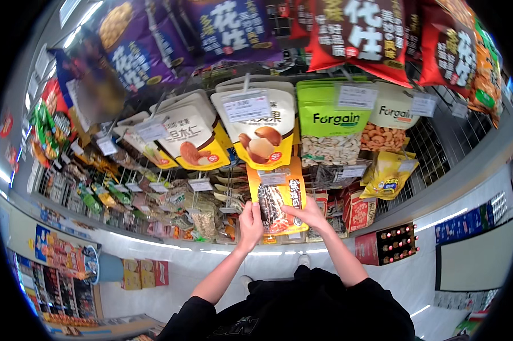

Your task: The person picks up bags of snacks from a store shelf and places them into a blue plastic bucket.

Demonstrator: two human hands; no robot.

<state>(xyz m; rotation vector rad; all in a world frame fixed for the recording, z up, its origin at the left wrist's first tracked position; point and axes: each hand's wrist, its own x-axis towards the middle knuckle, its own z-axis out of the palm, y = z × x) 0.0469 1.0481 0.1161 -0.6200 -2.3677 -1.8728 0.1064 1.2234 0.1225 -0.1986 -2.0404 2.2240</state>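
An orange snack pouch (277,217) with a dark food picture or window on its front hangs at the shelf, partly behind a price tag (273,178). Its left edge is held in my left hand (251,223), near the lower half. My right hand (309,213) grips the right edge, the thumb lying across the front. Directly above hangs a stack of white-and-yellow nut pouches (262,132), which overlaps the orange pouch's top. Whether that top is still on its hook is hidden.
Green Forgain seed bags (331,115) and a yellow bag (388,177) hang to the right. Purple (235,34) and red peanut bags (358,36) line the top. A bottle crate (397,244), a blue bucket (111,267) and cartons (143,274) stand on the floor.
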